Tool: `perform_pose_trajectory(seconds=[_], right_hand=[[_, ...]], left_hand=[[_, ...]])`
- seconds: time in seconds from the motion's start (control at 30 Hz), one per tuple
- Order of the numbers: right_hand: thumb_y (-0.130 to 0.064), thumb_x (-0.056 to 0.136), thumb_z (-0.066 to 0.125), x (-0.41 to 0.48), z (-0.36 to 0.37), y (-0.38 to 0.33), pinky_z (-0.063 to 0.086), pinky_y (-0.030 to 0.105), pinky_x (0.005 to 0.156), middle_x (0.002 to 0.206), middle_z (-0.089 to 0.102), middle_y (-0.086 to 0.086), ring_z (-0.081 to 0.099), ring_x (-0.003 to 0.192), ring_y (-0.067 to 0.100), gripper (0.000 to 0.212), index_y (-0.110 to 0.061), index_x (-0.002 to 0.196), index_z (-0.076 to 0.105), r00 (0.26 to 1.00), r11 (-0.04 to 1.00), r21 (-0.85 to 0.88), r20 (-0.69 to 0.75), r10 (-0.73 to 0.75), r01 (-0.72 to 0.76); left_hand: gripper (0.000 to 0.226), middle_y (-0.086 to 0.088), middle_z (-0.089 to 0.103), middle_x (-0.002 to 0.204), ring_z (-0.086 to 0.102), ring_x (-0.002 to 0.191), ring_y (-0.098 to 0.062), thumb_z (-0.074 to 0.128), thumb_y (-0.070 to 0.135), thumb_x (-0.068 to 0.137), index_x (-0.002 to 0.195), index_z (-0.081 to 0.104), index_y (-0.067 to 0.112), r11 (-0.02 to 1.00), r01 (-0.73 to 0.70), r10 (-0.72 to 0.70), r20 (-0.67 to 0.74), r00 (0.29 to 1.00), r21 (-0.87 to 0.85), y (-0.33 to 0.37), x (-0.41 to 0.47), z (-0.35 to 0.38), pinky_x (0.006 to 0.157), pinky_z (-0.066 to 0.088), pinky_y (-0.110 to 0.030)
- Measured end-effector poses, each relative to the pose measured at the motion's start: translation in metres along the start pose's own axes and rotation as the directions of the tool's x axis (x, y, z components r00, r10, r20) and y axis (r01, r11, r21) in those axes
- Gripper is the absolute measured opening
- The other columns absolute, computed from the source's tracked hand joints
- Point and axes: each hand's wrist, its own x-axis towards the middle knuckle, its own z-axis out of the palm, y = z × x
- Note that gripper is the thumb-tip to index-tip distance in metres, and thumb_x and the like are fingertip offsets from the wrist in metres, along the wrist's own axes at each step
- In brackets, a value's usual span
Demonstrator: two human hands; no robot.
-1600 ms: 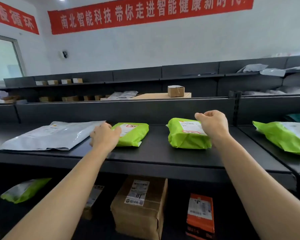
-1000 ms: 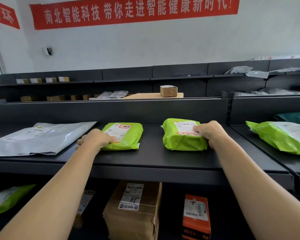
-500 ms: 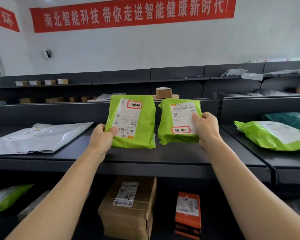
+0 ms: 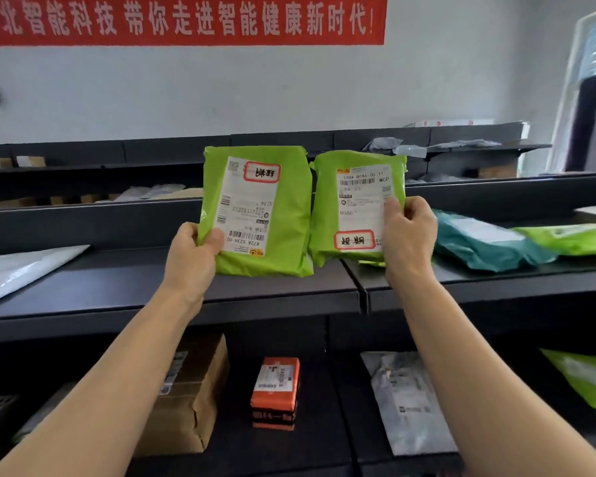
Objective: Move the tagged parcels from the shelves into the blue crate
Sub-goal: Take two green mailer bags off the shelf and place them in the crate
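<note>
I hold two lime-green parcels upright above the dark shelf (image 4: 276, 290), labels facing me. My left hand (image 4: 191, 256) grips the lower left corner of the left green parcel (image 4: 283, 215), whose white label carries a red-framed tag at its top. My right hand (image 4: 406, 235) grips the right edge of the right green parcel (image 4: 327, 208), with its red-framed tag at the label's bottom. The two parcels sit side by side, nearly touching. No blue crate is in view.
A grey mailer (image 4: 18, 270) lies on the shelf at left; a teal parcel (image 4: 479, 242) and another green one (image 4: 572, 237) lie at right. Below stand a brown carton (image 4: 193, 397), an orange box (image 4: 276, 387), a grey bag (image 4: 406, 401) and a green bag (image 4: 585, 376).
Both hands closed on the green parcels lying on the shelf and lifted them upright. Since then my view has swung right, and the parcels stay raised in front of me.
</note>
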Motion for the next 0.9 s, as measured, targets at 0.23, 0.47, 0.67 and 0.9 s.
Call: perform_pose_trajectory(seconds=[0.23,0.47,0.67,0.9], right_hand=[[-0.019,0.095,0.053,0.016,-0.116,-0.028,0.046,0.025,0.056,0.073,0.054,-0.002,0.053,0.068,0.013,0.026,-0.02,0.069,0.048,0.983,0.994,-0.081,-0.162,-0.087,0.075],[-0.018,0.095,0.051,0.024,-0.222,-0.057,0.045,0.016,0.049,0.071,0.054,-0.005,0.054,0.064,0.009,0.025,-0.02,0.07,0.047,0.908,0.963,-0.233,-0.361,-0.214,0.134],[-0.017,0.095,0.05,0.01,-0.295,-0.091,0.044,0.014,0.046,0.071,0.054,-0.007,0.054,0.061,0.006,0.027,-0.021,0.068,0.047,0.772,0.905,-0.407,-0.532,-0.348,0.127],[-0.02,0.094,0.049,-0.031,-0.352,-0.124,0.057,0.034,0.067,0.079,0.059,-0.001,0.065,0.079,0.023,0.026,-0.022,0.069,0.044,0.606,0.808,-0.59,-0.646,-0.465,-0.009]], left_hand=[[0.012,0.004,0.064,0.096,0.063,0.092,-0.014,0.051,0.017,0.095,0.085,0.05,0.022,0.992,-0.019,0.039,0.163,0.986,-0.122,0.037,-0.055,0.092,0.08,0.053,-0.031],[0.015,0.004,0.064,0.093,0.063,0.089,-0.013,0.05,0.015,0.095,0.083,0.049,0.023,0.96,0.009,0.097,0.364,0.926,-0.278,0.063,-0.096,0.188,0.076,0.053,-0.027],[0.015,-0.006,0.063,0.098,0.061,0.094,-0.023,0.051,0.015,0.094,0.082,0.048,0.023,0.912,0.1,0.159,0.567,0.808,-0.398,0.085,-0.13,0.264,0.085,0.051,-0.039],[0.013,0.002,0.065,0.094,0.065,0.084,-0.01,0.051,0.016,0.095,0.085,0.048,0.023,0.815,0.315,0.217,0.759,0.614,-0.487,0.103,-0.184,0.321,0.067,0.056,-0.023]])
